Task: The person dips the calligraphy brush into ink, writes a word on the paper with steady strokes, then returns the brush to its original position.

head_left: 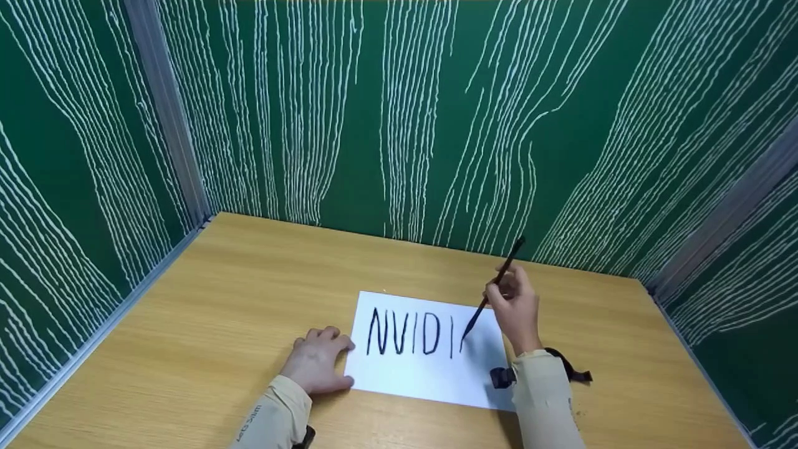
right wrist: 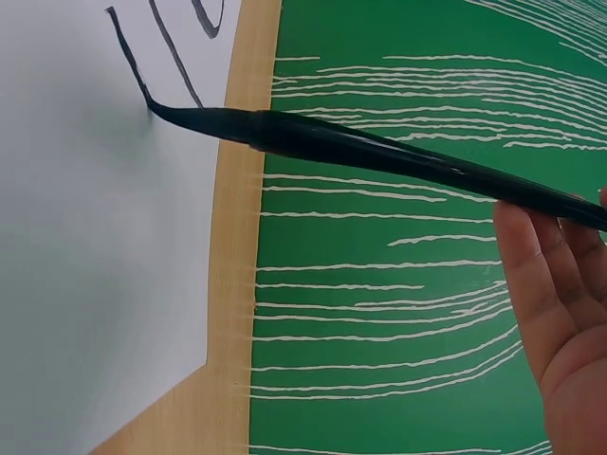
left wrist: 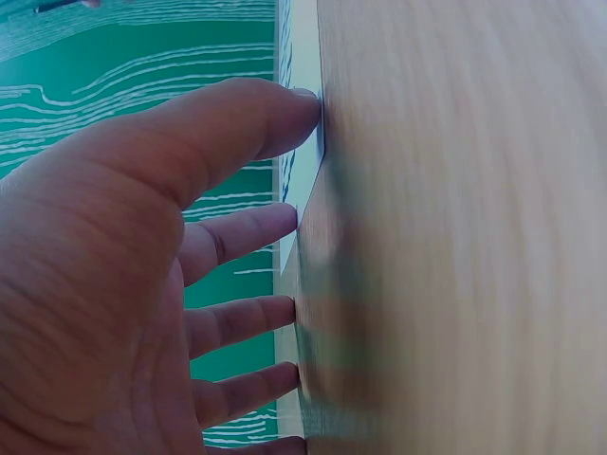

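A white sheet of paper [head_left: 430,380] lies on the table, bearing dark brushed letters that read "NVIDI" and one more slanted stroke. My right hand [head_left: 519,305] pinches a dark ink brush [head_left: 499,277] by its handle, above the sheet's right side. In the right wrist view, the bent bristle tip [right wrist: 185,116] touches the paper at the end of that thin stroke. My left hand [head_left: 317,362] rests at the sheet's left edge, fingers spread. Its thumb [left wrist: 275,118] and index fingertip press on the paper's margin, while the other fingertips stand on the wood.
The wooden table [head_left: 206,324] reaches back to a green panel [head_left: 361,125] with wavy white lines. Similar panels stand at left and right, joined by grey posts [head_left: 168,106]. A black wrist camera [head_left: 502,377] on the right wrist overlaps the paper's lower right.
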A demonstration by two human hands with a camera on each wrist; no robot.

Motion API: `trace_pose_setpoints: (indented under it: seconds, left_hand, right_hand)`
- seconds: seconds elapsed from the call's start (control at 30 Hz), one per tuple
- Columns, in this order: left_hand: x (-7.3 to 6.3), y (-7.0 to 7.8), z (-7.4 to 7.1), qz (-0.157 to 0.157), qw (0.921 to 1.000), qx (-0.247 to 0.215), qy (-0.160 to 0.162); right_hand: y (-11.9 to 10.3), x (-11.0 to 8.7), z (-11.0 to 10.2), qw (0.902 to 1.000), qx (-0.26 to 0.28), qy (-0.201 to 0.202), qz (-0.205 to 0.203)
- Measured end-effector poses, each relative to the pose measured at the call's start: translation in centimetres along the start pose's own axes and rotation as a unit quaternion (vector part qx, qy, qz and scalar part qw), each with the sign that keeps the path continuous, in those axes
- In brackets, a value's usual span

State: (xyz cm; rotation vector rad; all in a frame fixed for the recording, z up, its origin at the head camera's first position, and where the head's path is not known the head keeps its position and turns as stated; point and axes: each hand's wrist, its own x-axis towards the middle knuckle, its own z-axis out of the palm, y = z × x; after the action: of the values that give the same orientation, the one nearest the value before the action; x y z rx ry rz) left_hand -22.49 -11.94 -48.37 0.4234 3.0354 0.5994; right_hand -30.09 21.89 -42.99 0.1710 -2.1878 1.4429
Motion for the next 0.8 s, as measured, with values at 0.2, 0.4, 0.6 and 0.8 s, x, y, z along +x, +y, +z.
trace_pose_setpoints:
  seconds: [0.2, 0.4, 0.6, 0.8]
  left_hand:
    - [0.0, 0.0, -0.1, 0.0, 1.0, -0.003, -0.001]
    - [0.0, 0.1, -0.2, -0.004, 1.0, -0.002, -0.007]
    - [0.0, 0.1, -0.2, -0.006, 0.9999, -0.003, -0.011]
    - [0.0, 0.1, -0.2, -0.006, 0.9999, -0.005, -0.012]
  right_hand:
    - [-1.6, -0.4, -0.2, 1.0, -0.007, -0.002, 0.001]
    - [-0.4, 0.0, 0.1, 0.9996, -0.026, 0.008, 0.007]
    - [1.7, 0.6, 0.1, 0.9997, -0.022, 0.01, 0.001]
    - [1.9, 0.5, 0.1, 0.9996, -0.016, 0.013, -0.021]
